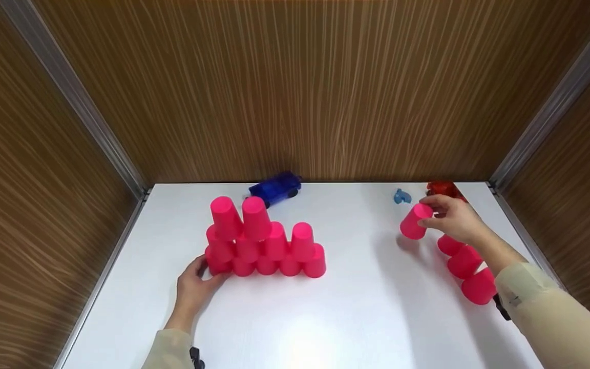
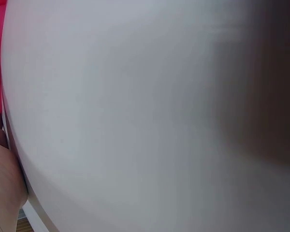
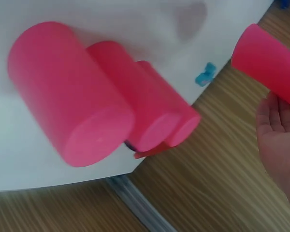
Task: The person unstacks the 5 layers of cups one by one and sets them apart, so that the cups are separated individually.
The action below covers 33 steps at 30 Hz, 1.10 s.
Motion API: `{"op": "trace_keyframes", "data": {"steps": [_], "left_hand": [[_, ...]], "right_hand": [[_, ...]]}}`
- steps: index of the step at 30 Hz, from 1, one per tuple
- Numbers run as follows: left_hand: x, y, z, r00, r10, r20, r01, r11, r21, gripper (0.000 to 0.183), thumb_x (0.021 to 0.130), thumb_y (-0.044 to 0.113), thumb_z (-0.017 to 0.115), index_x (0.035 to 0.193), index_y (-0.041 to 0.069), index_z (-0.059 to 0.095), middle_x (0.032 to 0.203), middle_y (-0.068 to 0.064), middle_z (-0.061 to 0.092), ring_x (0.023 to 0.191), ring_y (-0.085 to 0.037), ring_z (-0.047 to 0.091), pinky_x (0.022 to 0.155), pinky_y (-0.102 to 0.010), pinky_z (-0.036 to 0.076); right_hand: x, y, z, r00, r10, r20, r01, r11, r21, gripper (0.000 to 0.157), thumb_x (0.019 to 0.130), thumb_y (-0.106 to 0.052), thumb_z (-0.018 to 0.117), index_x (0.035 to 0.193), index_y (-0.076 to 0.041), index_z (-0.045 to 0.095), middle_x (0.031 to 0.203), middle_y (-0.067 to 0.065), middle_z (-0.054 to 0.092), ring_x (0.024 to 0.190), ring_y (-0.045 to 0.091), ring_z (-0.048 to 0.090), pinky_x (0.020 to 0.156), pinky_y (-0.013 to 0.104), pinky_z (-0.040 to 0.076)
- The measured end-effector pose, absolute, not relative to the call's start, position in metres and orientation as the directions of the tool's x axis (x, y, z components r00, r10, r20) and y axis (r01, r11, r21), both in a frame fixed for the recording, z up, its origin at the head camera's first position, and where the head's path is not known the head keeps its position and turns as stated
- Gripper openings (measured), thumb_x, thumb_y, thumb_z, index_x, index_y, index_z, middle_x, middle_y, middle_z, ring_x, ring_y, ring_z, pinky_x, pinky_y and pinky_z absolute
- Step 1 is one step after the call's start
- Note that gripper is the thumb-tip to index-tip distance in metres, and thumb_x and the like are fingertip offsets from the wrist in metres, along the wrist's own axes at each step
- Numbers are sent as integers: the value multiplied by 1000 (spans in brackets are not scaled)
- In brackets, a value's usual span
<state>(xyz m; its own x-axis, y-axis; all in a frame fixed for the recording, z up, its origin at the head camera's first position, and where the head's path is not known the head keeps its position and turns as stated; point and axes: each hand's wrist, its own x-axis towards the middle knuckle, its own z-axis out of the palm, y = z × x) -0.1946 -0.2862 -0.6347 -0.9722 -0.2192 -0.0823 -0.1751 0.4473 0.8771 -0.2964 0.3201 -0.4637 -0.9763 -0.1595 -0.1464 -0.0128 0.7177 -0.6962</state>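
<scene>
A brown wooden wall (image 1: pixel 44 195) stands on the left side of the white table (image 1: pixel 285 328). Next to it, the left hand (image 1: pixel 191 289) has its grip around the left end cup (image 1: pixel 216 264) of a big pink cup stack (image 1: pixel 276 242), with the thumb in front and the fingers behind. The stack has five cups at the bottom, four in the middle and two on top at the left, all upside down, so their insides are hidden. Behind it sits a blue toy car (image 1: pixel 276 188), close to the top cups. Farther right, a little blue thing (image 1: pixel 402 196) lies near the back edge. Just in front of that is one more pink cup (image 1: pixel 413 225), tipped a bit and up off the table; the right hand (image 1: pixel 451 218) pinches it in its grip. Behind that hand a red toy (image 1: pixel 441 188) is partly covered. Three upside-down cups (image 1: pixel 465 262) sit in a slanted row under the right arm, and the pale sleeve (image 1: pixel 546 307) is in the way at the right.
</scene>
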Motion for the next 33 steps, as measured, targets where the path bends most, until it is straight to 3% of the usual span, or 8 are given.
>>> {"op": "trace_keyframes", "data": {"steps": [15,21,33], "left_hand": [[-193,-288,-637,-975,-217,-38,-133,438,889,76,89,38,89,152,12,55,155,-12,55,149,-33,46,119,-43,43],[-191,-290,-635,-974,-223,-39,-136,438,889,79,89,41,88,153,13,54,157,-13,53,150,-34,45,120,-45,42],[-188,-290,-634,-972,-229,-47,-147,442,885,79,90,41,88,155,14,53,158,-12,53,150,-33,44,120,-45,42]], "right_hand": [[-302,334,-493,-965,-143,-220,40,747,-664,75,90,-32,86,152,-9,51,144,24,55,132,46,52,99,50,59],[-306,331,-494,-959,-155,-235,37,757,-652,78,89,-32,88,154,-10,50,146,23,54,134,47,50,103,54,56],[-315,335,-494,-944,-185,-272,6,817,-576,81,83,-30,93,152,-15,54,148,21,53,134,50,47,97,53,60]]}}
